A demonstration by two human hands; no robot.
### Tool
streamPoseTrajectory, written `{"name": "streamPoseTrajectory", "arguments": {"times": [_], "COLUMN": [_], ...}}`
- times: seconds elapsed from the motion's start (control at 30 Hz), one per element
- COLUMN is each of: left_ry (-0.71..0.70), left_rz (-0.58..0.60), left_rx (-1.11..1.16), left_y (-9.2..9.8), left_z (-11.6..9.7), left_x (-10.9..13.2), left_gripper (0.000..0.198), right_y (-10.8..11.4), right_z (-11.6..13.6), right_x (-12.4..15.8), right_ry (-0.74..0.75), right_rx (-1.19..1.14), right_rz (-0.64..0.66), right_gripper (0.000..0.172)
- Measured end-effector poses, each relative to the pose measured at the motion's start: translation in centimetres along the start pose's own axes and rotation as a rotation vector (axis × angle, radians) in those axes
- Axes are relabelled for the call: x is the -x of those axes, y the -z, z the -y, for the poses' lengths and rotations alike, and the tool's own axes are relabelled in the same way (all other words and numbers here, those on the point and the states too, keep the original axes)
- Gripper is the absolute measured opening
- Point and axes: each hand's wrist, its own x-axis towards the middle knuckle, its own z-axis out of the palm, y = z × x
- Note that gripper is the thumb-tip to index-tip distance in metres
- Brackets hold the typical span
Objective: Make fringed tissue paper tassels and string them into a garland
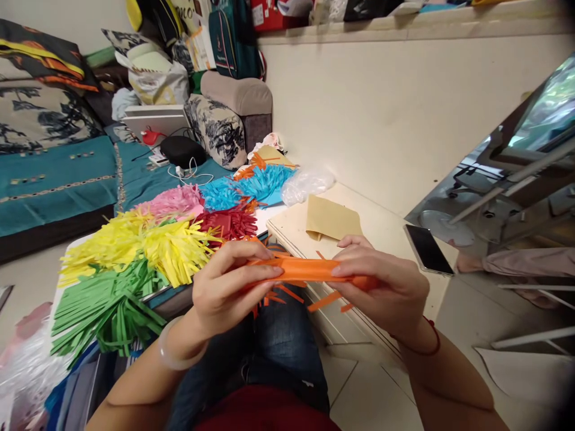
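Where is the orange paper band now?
Near the head view's centre, the orange band is held between the left hand and right hand, pictured below the tan paper.

Had a bare left hand (224, 287), a bare right hand (389, 284) and uncovered forearms (179, 326). Wore a smooth, rounded, milky-white bangle (168, 353) around the left wrist and a thin dark-red cord (438, 341) around the right. Was dressed in a plain deep-red top (269, 413) and dark-blue jeans (287, 341), faded paler along the thigh, with a small whitish mark (308, 383) below the waist.
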Motion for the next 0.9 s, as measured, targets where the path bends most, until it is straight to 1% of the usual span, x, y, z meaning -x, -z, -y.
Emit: {"name": "streamPoseTrajectory", "arguments": {"times": [0.1,0.23,0.33,0.47,0.7,0.9], "left_ry": [0.013,0.083,0.184,0.285,0.336,0.395], "left_rz": [-0.016,-0.032,-0.036,-0.046,-0.164,-0.225], "left_rx": [0.028,0.087,0.166,0.225,0.221,0.372], "left_y": [0.3,0.6,0.5,0.1,-0.9,-1.7], "left_z": [-0.1,-0.2,-0.3,-0.4,-1.0,-1.4], "left_x": [0.0,0.0,-0.2,-0.2,0.0,-0.1], "left_gripper": [0.017,0.012,0.008,0.004,0.017,0.024], "right_y": [0.0,-0.3,-0.6,-0.9,-1.0,-1.3], "right_z": [0.0,0.4,0.8,0.9,0.6,0.5], "right_x": [0.0,-0.1,-0.1,0.1,0.4,0.2], "right_ry": [-0.031,-0.166,-0.23,-0.247,-0.233,-0.304], "right_rx": [-0.1,-0.243,-0.276,-0.267,-0.219,-0.232], "right_rz": [-0.021,-0.026,-0.037,-0.091,-0.149,-0.186], "right_gripper": [0.021,0.013,0.013,0.017,0.02,0.018]}}
